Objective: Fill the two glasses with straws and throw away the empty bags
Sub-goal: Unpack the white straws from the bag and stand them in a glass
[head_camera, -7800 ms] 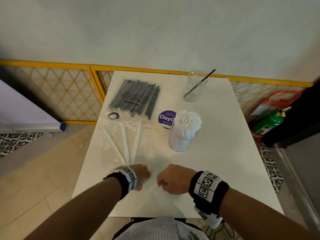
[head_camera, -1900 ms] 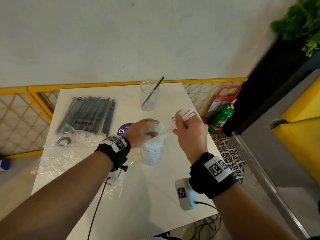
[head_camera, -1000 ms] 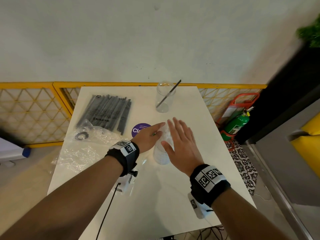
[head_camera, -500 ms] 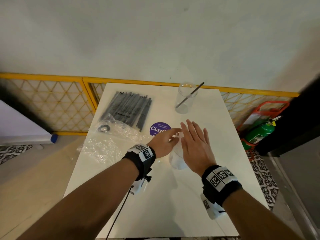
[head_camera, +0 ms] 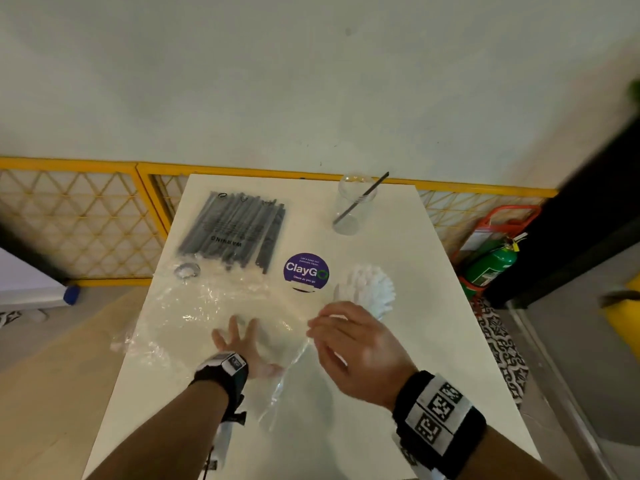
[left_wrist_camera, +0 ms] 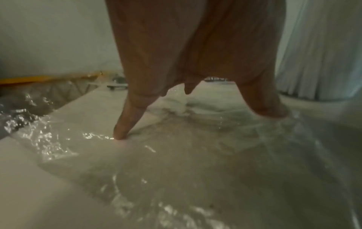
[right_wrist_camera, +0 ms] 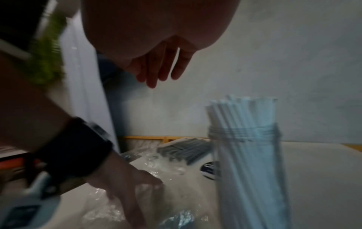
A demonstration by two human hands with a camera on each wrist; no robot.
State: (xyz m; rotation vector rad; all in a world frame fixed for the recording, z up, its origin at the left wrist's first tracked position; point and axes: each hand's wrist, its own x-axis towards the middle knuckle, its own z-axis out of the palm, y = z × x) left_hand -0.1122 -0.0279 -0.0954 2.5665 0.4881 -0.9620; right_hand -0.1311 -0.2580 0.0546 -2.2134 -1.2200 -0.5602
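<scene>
A glass packed with white straws [head_camera: 367,289] stands mid-table; it also shows in the right wrist view [right_wrist_camera: 248,155]. At the far edge a second glass [head_camera: 351,206] holds one black straw. A sealed bag of black straws [head_camera: 235,230] lies far left. The empty clear bag [head_camera: 194,317] lies crumpled on the near left. My left hand [head_camera: 239,337] presses flat on it with spread fingers [left_wrist_camera: 121,130]. Just near the white-straw glass, my right hand [head_camera: 332,337] hovers with relaxed straight fingers [right_wrist_camera: 156,69] and holds nothing.
A purple round sticker [head_camera: 306,271] is on the white table [head_camera: 433,341] between the bags and the full glass. A small ring [head_camera: 187,270] lies on the clear bag's far corner. Yellow lattice railing [head_camera: 86,220] runs behind; a green extinguisher [head_camera: 491,265] stands right.
Both hands have come off the glass of white straws. The left hand moved left and down onto the empty clear bag; the right hand drew back toward me.
</scene>
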